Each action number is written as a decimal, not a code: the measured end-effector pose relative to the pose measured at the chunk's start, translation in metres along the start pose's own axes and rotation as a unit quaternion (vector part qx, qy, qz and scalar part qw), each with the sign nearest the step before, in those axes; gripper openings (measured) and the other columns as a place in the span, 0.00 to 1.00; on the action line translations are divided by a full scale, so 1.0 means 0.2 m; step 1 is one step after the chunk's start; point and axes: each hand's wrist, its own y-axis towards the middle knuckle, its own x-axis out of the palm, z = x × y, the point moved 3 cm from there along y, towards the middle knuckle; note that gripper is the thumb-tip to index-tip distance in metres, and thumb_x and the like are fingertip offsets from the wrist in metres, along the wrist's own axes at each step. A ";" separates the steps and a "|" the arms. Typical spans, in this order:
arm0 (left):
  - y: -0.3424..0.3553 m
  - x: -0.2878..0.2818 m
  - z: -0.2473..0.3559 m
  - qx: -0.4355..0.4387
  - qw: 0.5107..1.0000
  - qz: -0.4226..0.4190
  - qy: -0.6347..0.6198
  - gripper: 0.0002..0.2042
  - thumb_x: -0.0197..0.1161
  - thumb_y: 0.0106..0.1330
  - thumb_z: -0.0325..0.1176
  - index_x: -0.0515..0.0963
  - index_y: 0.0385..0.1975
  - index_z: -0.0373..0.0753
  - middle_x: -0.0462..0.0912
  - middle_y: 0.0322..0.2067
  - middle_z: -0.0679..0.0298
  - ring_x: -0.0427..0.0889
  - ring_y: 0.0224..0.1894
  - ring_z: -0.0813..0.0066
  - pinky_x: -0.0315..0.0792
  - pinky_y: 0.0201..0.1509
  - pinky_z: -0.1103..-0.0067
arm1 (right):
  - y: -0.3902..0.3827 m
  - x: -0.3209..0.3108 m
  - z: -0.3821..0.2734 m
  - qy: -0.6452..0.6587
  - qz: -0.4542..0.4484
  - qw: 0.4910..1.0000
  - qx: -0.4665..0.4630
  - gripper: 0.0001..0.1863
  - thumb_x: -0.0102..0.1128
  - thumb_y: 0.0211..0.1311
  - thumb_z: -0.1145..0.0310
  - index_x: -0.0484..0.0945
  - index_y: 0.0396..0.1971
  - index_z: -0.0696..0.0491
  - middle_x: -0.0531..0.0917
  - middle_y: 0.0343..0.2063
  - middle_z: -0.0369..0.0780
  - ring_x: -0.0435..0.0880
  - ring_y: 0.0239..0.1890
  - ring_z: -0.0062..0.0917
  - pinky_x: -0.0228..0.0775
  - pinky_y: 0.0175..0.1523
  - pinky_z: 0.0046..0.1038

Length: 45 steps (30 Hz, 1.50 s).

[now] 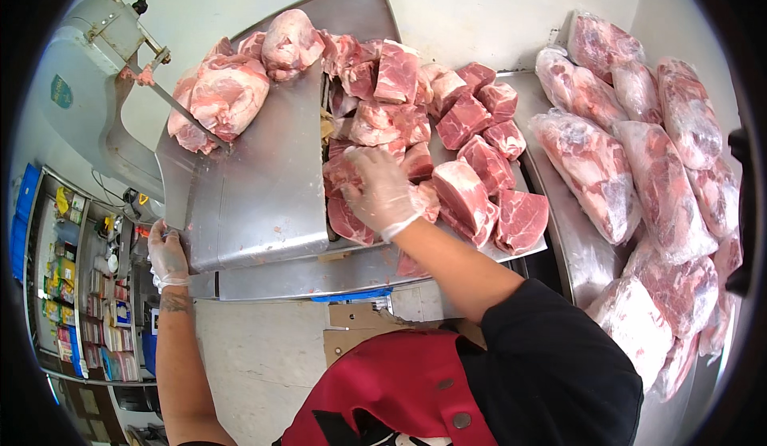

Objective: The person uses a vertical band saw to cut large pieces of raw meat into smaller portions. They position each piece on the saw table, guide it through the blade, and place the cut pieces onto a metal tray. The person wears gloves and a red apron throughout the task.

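My right hand (379, 194), in a clear glove, lies over the pile of cut meat with its fingers curled onto a raw meat chunk (342, 176). My left hand (168, 258), also gloved, grips the near-left edge of the band saw's steel table (268, 206); some of its fingers are hidden. Large raw meat pieces (232, 98) sit at the back of that table, and the saw blade (188, 114) slants down beside them. To the right of the steel table lie several cut chunks (463, 194), pink with white fat, heaped together on a pale surface.
The band saw's grey housing (96, 86) rises at the left. Plastic-wrapped meat pieces (591, 174) are piled on a metal counter (551, 214) at the right. Stocked shelves (84, 286) stand at the far left. Below the table, cardboard (351, 338) lies on the floor.
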 end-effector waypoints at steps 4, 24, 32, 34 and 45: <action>0.04 0.01 -0.06 -0.017 0.999 -0.011 -0.025 0.19 0.60 0.70 0.25 0.80 0.60 0.27 0.86 0.53 0.50 0.84 0.55 0.59 0.73 0.65 0.70 | -0.04 -0.43 0.10 -0.164 -0.015 0.986 0.023 0.38 0.81 0.46 0.64 0.78 0.61 0.53 0.82 0.56 0.48 0.78 0.62 0.45 0.69 0.68 0.48; -1.36 0.34 0.47 0.392 0.885 -0.204 -0.145 0.34 0.73 0.62 0.33 0.70 0.69 0.34 0.72 0.68 0.43 0.70 0.72 0.40 0.62 0.78 0.50 | -0.40 -0.59 0.63 -0.049 -0.108 0.931 0.345 0.57 0.84 0.50 0.63 0.61 0.80 0.52 0.75 0.73 0.49 0.76 0.74 0.42 0.65 0.78 0.35; -1.50 1.14 0.90 0.326 0.808 -0.450 -0.197 0.47 0.78 0.58 0.37 0.59 0.75 0.28 0.67 0.70 0.36 0.68 0.72 0.37 0.64 0.79 0.59 | -0.41 -0.58 0.65 -0.100 -0.124 0.922 0.353 0.56 0.82 0.52 0.57 0.61 0.81 0.50 0.74 0.74 0.49 0.74 0.75 0.42 0.64 0.78 0.37; -1.45 1.30 1.06 0.344 0.803 -0.413 -0.255 0.53 0.79 0.58 0.39 0.52 0.79 0.29 0.66 0.71 0.35 0.65 0.75 0.36 0.63 0.79 0.57 | -0.41 -0.60 0.69 -0.074 -0.129 0.920 0.362 0.57 0.82 0.52 0.57 0.61 0.81 0.50 0.73 0.75 0.49 0.73 0.76 0.42 0.63 0.79 0.37; -1.26 1.96 1.53 -0.085 0.720 -0.560 -0.402 0.54 0.82 0.60 0.52 0.56 0.78 0.31 0.74 0.66 0.47 0.82 0.61 0.57 0.84 0.51 0.68 | -0.49 -0.62 0.68 -0.047 -0.121 0.940 0.315 0.65 0.87 0.40 0.58 0.60 0.80 0.55 0.67 0.74 0.55 0.66 0.78 0.47 0.58 0.82 0.37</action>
